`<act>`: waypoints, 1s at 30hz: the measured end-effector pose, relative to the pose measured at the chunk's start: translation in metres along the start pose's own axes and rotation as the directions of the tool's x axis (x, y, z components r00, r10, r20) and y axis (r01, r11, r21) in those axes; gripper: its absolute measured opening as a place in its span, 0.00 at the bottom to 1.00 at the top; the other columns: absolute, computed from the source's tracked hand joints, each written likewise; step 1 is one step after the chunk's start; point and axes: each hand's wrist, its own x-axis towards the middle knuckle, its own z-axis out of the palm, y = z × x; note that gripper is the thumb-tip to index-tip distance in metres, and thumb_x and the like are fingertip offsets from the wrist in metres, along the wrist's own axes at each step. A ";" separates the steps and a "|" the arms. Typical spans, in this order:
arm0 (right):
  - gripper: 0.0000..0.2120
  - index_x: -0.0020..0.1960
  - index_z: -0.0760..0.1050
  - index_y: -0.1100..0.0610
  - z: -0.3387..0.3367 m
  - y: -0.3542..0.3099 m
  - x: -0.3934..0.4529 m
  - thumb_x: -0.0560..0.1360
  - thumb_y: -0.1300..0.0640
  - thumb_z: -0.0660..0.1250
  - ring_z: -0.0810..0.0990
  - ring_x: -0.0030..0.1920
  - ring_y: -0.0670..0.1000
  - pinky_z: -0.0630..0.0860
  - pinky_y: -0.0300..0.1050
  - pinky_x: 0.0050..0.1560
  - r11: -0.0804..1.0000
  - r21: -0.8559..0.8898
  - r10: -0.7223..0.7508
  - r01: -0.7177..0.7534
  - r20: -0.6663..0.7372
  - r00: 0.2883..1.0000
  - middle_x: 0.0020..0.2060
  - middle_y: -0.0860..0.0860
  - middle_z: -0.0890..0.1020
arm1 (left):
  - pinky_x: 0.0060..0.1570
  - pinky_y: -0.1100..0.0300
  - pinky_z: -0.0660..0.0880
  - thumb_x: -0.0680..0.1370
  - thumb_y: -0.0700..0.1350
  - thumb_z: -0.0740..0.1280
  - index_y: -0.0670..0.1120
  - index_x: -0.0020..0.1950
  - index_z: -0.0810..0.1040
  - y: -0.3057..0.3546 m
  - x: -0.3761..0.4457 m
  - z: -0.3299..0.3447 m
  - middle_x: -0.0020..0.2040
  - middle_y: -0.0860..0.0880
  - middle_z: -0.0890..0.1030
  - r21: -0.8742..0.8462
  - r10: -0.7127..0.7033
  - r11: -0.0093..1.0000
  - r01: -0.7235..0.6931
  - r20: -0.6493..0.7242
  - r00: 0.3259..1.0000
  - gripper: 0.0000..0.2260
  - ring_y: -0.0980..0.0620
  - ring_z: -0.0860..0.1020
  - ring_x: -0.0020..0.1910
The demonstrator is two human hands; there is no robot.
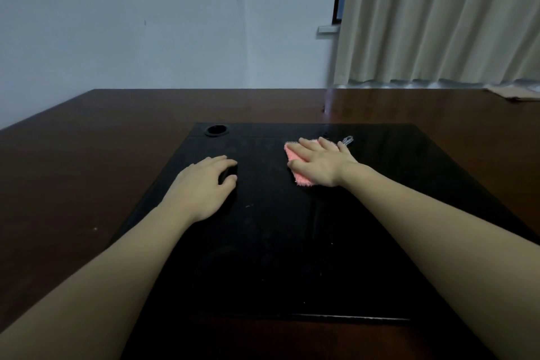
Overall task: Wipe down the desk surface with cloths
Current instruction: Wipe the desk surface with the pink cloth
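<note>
Pink cloth [301, 168] under flat right fingers [309, 145]

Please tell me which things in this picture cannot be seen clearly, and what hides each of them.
- Head view: the dark thing under the left hand is mostly covered by its fingers and merges with the black pad; what it is cannot be told.
- Pink cloth: its middle is hidden under the flat right hand.
- Flat thing at the desk's far right: cut off by the picture edge.

Open black pad [277, 242] btwn hands; only round grommet hole [216, 130] far-left corner.
</note>
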 end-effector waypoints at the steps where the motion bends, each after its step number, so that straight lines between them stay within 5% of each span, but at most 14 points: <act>1: 0.29 0.81 0.44 0.35 0.000 -0.001 -0.002 0.82 0.34 0.47 0.42 0.82 0.56 0.39 0.65 0.78 1.000 -0.005 -0.004 0.004 0.006 1.000 0.82 0.42 0.46 | 0.78 0.47 0.57 0.85 0.54 0.57 0.56 0.79 0.65 0.000 0.000 0.000 0.81 0.53 0.61 0.003 -0.002 1.000 0.002 0.002 1.000 0.21 0.49 0.58 0.80; 11: 0.29 0.80 0.39 0.32 0.019 -0.039 -0.090 0.82 0.33 0.45 0.36 0.81 0.52 0.36 0.62 0.79 0.942 -0.078 -0.321 0.327 0.079 0.944 0.81 0.39 0.40 | 0.78 0.48 0.55 0.85 0.54 0.57 0.56 0.79 0.65 0.001 -0.003 -0.001 0.81 0.52 0.61 -0.002 -0.003 1.000 0.003 0.009 1.000 0.21 0.48 0.58 0.80; 21: 0.29 0.80 0.42 0.33 0.008 -0.032 -0.016 0.82 0.33 0.46 0.43 0.82 0.53 0.40 0.62 0.79 0.977 -0.051 -0.204 0.205 0.027 0.979 0.82 0.40 0.45 | 0.71 0.51 0.67 0.84 0.51 0.61 0.54 0.77 0.69 -0.018 -0.012 -0.021 0.77 0.54 0.69 -0.132 -0.047 0.990 0.047 0.008 0.999 0.20 0.49 0.68 0.74; 26: 0.29 0.81 0.44 0.34 0.003 -0.042 0.018 0.82 0.34 0.47 0.44 0.82 0.56 0.40 0.64 0.78 0.994 -0.021 -0.107 0.107 0.008 0.994 0.82 0.41 0.46 | 0.71 0.50 0.67 0.84 0.50 0.61 0.54 0.77 0.69 -0.046 -0.028 -0.034 0.77 0.54 0.69 -0.079 -0.105 0.991 0.104 -0.005 0.994 0.20 0.49 0.68 0.74; 30: 0.28 0.81 0.41 0.35 0.006 -0.050 -0.002 0.83 0.34 0.44 0.42 0.82 0.56 0.40 0.65 0.78 0.981 -0.056 -0.182 0.183 0.025 0.983 0.82 0.42 0.45 | 0.76 0.47 0.61 0.85 0.50 0.60 0.54 0.77 0.69 -0.061 -0.035 -0.034 0.79 0.52 0.67 -0.069 -0.141 0.988 0.140 -0.004 0.990 0.19 0.47 0.65 0.77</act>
